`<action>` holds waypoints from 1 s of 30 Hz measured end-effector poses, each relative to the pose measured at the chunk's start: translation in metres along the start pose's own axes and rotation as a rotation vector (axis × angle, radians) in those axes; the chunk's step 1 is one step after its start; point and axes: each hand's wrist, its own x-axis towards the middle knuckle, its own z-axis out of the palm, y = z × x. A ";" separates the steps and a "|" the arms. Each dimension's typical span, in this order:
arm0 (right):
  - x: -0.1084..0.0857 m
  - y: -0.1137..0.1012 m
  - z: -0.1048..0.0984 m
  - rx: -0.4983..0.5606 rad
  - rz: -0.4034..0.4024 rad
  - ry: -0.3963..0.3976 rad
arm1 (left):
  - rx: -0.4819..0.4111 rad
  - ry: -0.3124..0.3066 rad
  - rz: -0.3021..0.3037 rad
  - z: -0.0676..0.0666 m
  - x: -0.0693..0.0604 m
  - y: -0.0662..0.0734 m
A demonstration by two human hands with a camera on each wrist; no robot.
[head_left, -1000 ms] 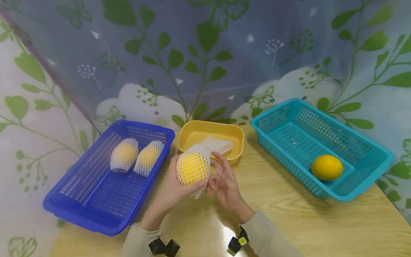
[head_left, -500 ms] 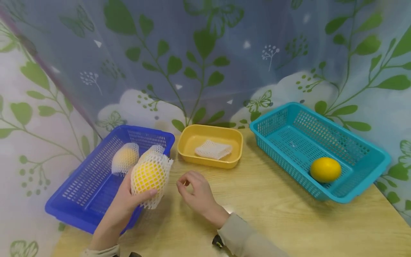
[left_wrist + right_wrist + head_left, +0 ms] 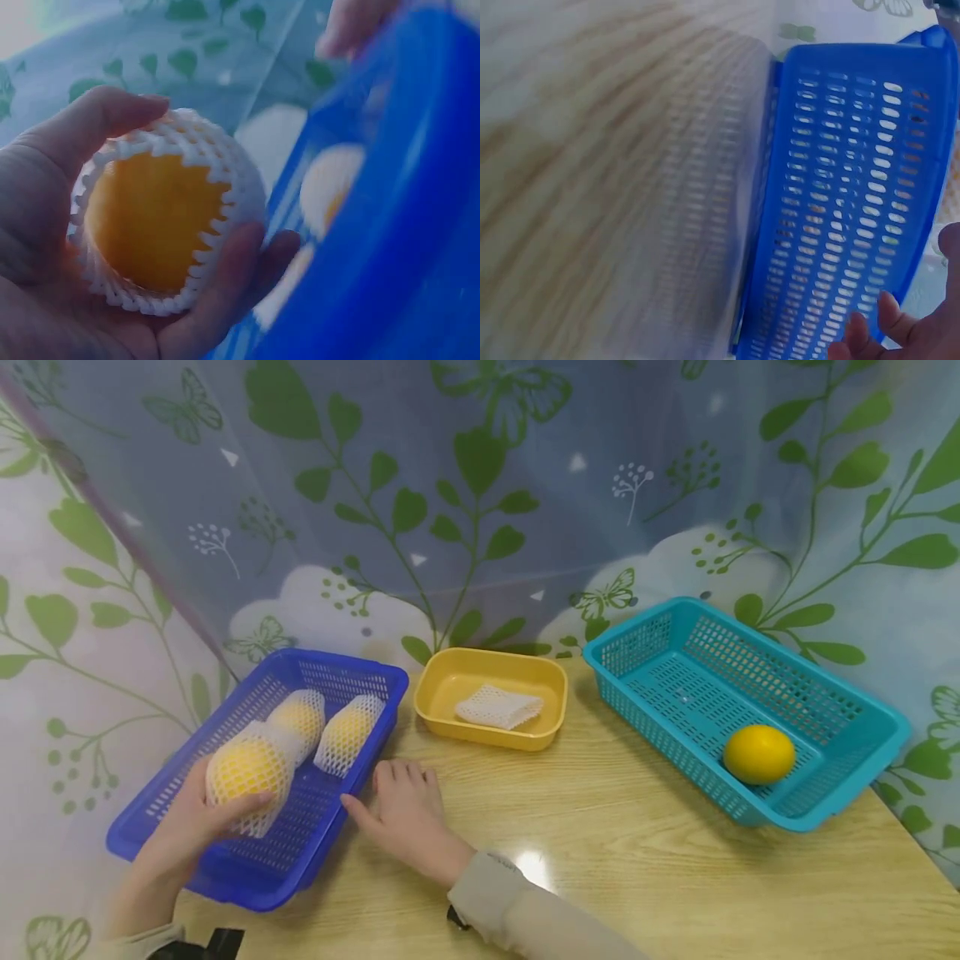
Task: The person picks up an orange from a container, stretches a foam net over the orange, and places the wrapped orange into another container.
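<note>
My left hand (image 3: 183, 827) grips a round yellow fruit (image 3: 247, 772) in a white foam net sleeve, above the near left part of the blue basket (image 3: 322, 852). In the left wrist view, the fruit's bare end (image 3: 154, 217) shows through the sleeve's opening, with thumb and fingers curled round it. Two more sleeved fruits, one at the left (image 3: 300, 718) and one at the right (image 3: 348, 735), lie in the basket's far half. At the basket's right side, my right hand (image 3: 408, 814) holds nothing. Its fingers are loosely bent, and its thumb lies at the rim; contact is unclear.
A yellow tray (image 3: 427, 710) at the back middle holds a flat white foam net (image 3: 498, 706). On the right stands a teal basket (image 3: 637, 702) with one bare yellow fruit (image 3: 759, 754). Wooden table (image 3: 600, 860) lies between the baskets, and a patterned curtain (image 3: 465, 602) hangs behind.
My left hand has carried the sleeved fruit leftward from in front of the yellow tray to over the blue basket. The right hand has left the sleeve and moved left to the basket's side.
</note>
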 end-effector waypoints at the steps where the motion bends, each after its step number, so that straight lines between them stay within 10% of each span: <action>1: 0.001 -0.003 0.001 -0.009 0.010 -0.014 | 0.011 -0.004 -0.015 -0.005 0.002 -0.004; 12: 0.004 -0.019 0.011 -0.010 0.032 -0.045 | 0.060 -0.129 -0.031 -0.039 0.017 -0.038; 19: 0.005 -0.018 0.012 0.017 0.042 -0.039 | 0.319 -0.068 0.105 -0.037 0.029 -0.046; 30: 0.005 -0.016 0.011 0.041 0.048 -0.056 | 0.579 -0.109 0.098 -0.023 0.033 -0.062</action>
